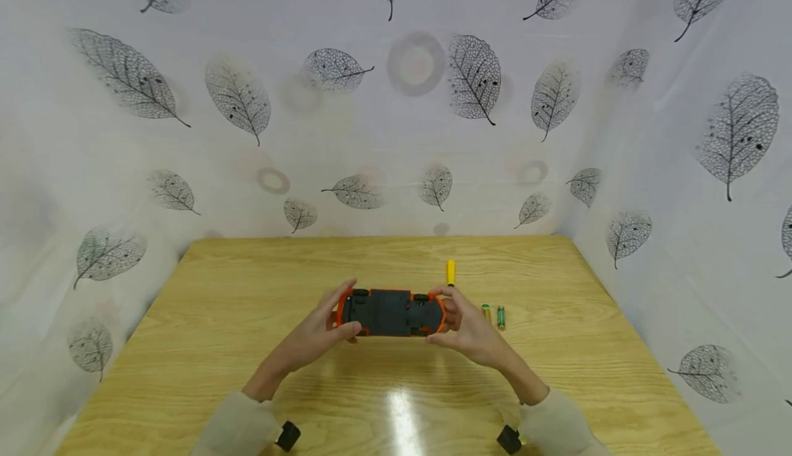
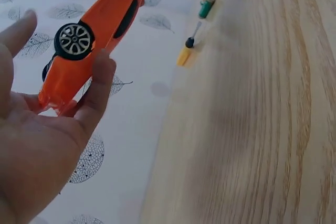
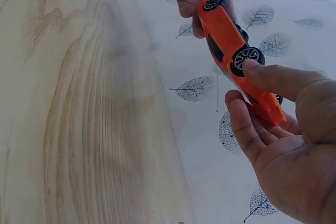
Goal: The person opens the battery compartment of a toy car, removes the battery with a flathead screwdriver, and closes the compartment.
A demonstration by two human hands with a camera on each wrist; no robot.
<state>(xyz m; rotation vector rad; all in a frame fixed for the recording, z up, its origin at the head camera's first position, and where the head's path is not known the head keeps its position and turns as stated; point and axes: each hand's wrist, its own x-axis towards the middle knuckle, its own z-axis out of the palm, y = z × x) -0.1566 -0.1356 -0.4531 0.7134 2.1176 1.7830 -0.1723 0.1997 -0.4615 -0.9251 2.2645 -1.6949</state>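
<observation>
An orange toy car (image 1: 391, 313) is held above the table with its black underside turned up toward the head view. My left hand (image 1: 323, 327) grips its left end, thumb over the underside and fingers along the far edge. At the other end, my right hand (image 1: 468, 331) holds the car between thumb and fingers. The right wrist view shows the right thumb (image 3: 278, 80) against a black wheel (image 3: 247, 60) with silver spokes. In the left wrist view, a left finger (image 2: 100, 80) lies along the orange body (image 2: 105, 19) near another wheel (image 2: 74, 41).
Behind the car, a screwdriver with a yellow handle (image 1: 450, 272) lies on the wooden table (image 1: 247, 284). Two green and gold batteries (image 1: 501, 317) lie to the right of my right hand. White cloth (image 1: 365, 133) with leaf prints hangs around the table's back and sides.
</observation>
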